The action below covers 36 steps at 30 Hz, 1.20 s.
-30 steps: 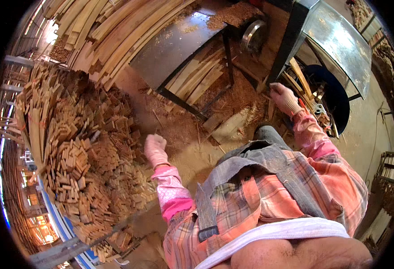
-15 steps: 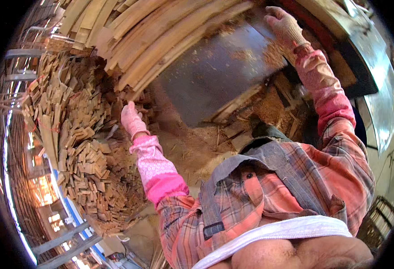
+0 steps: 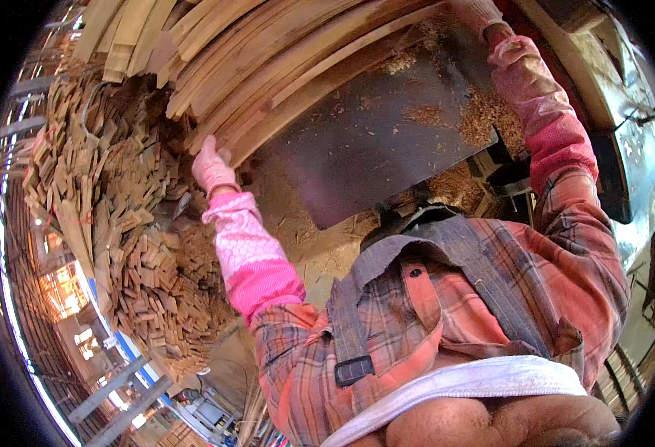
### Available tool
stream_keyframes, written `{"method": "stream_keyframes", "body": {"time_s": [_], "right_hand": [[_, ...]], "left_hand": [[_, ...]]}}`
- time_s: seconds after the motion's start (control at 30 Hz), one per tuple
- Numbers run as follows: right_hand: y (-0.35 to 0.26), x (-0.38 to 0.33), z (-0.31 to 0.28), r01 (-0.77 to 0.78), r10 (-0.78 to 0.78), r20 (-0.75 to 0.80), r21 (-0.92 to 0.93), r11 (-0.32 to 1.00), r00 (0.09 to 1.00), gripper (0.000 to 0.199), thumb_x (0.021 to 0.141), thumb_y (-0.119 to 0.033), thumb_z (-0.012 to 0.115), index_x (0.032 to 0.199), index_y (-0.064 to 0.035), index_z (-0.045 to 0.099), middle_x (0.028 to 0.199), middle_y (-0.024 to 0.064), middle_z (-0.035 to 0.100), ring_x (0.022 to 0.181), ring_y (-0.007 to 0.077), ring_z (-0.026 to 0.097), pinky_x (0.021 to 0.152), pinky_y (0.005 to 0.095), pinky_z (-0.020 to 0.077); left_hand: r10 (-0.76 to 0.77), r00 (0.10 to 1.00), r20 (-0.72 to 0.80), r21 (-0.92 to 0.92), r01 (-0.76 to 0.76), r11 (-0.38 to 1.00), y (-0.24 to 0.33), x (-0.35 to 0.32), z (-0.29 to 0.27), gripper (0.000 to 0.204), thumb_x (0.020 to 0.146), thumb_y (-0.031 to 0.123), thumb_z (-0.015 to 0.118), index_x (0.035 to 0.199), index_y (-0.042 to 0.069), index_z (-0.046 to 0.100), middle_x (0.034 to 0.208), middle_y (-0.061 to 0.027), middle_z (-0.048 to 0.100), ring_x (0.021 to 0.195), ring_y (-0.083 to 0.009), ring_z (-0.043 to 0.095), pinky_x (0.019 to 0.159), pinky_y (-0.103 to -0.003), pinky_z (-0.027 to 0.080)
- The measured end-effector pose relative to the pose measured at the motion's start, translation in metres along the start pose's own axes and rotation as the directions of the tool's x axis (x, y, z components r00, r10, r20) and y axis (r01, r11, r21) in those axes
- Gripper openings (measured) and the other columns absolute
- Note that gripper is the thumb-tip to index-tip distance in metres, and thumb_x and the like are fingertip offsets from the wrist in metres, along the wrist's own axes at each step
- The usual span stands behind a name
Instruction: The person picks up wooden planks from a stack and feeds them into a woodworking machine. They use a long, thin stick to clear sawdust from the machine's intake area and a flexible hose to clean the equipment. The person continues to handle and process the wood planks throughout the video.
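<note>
My left hand, in a pink glove, is closed at the near-left end of a long wooden strip, the thumb beside its end and the fingers over the neighbouring ends. This strip lies along the near side of a stack of similar strips, which look curved in this view. At the top edge of the picture, my right hand, in a pale glove, reaches the far-right end of the strips. Its fingers are partly cut off, so their grip cannot be made out. Below the strips lies a dark flat tabletop strewn with wood shavings.
A big heap of short wood offcuts fills the floor at left. Shavings pile on the tabletop's right side. A shiny metal sheet and a dark-edged machine part stand at right. Metal bars show at lower left.
My right hand has moved up and away, to the picture's top edge. My left hand has shifted slightly up and left, onto the strip ends. More of the dark tabletop shows.
</note>
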State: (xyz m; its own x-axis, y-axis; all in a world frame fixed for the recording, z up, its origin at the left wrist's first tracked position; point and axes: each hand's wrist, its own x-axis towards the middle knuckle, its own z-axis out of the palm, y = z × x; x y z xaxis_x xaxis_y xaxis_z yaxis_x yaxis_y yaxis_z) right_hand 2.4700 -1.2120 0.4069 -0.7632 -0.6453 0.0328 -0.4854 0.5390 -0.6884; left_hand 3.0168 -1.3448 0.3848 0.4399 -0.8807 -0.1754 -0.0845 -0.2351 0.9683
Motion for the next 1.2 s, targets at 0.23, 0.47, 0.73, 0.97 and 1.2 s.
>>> {"method": "stream_keyframes", "body": {"time_s": [0.23,0.47,0.73,0.97,1.2], "right_hand": [[-0.023,-0.008,-0.077,0.154,-0.185,-0.054,-0.36,0.92,0.981,0.039,0.085,-0.038,0.066,0.096,-0.0018,0.076,0.1,0.0237,0.073,0.098,0.0409,0.069,0.085,0.0479,0.0535],[0.028,0.005,-0.034,0.105,-0.02,0.146,-0.603,0.791,0.989,0.037,0.086,-0.04,0.064,0.098,-0.0066,0.077,0.099,0.02,0.074,0.098,0.0382,0.07,0.084,0.0466,0.0552],[-0.023,-0.106,0.088,0.636,-0.68,0.066,-0.428,0.642,0.731,0.03,0.075,-0.025,0.074,0.099,-0.0074,0.072,0.092,0.0123,0.072,0.077,0.0323,0.069,0.066,0.0473,0.0563],[-0.043,-0.183,0.163,0.791,-0.793,0.118,-0.249,0.559,0.598,0.022,0.074,-0.031,0.073,0.092,-0.0191,0.073,0.091,0.0024,0.069,0.098,0.0244,0.067,0.09,0.0415,0.0509],[0.02,-0.145,0.129,0.666,-0.691,0.067,-0.348,0.66,0.719,0.018,0.07,-0.032,0.071,0.077,-0.0158,0.072,0.086,0.005,0.07,0.09,0.0278,0.067,0.084,0.0436,0.0514]], "left_hand": [[0.061,0.992,0.114,0.164,-0.079,0.983,0.035,-0.041,-0.044,0.035,0.088,0.032,0.074,0.098,-0.002,0.07,0.076,-0.008,0.065,0.061,-0.0181,0.059,0.056,-0.032,0.048],[-0.09,0.936,0.34,0.319,-0.024,0.948,0.023,-0.077,-0.102,0.032,0.09,0.032,0.073,0.09,0.0,0.072,0.066,-0.0018,0.059,0.048,-0.0086,0.049,0.042,-0.023,0.039],[-0.045,0.923,0.382,0.313,-0.084,0.946,-0.088,-0.049,-0.135,0.041,0.094,0.032,0.068,0.115,-0.003,0.07,0.095,-0.0086,0.07,0.08,-0.0184,0.066,0.07,-0.031,0.051],[0.259,0.842,0.473,0.39,-0.464,0.795,-0.08,-0.09,-0.096,0.045,0.092,0.027,0.068,0.124,-0.004,0.066,0.113,-0.0209,0.069,0.103,-0.0329,0.065,0.092,-0.041,0.05],[0.529,0.094,0.843,0.051,-0.994,0.096,-0.092,-0.111,-0.011,0.039,0.088,0.02,0.067,0.12,-0.002,0.064,0.118,-0.026,0.063,0.104,-0.0431,0.061,0.093,-0.051,0.049]]}}
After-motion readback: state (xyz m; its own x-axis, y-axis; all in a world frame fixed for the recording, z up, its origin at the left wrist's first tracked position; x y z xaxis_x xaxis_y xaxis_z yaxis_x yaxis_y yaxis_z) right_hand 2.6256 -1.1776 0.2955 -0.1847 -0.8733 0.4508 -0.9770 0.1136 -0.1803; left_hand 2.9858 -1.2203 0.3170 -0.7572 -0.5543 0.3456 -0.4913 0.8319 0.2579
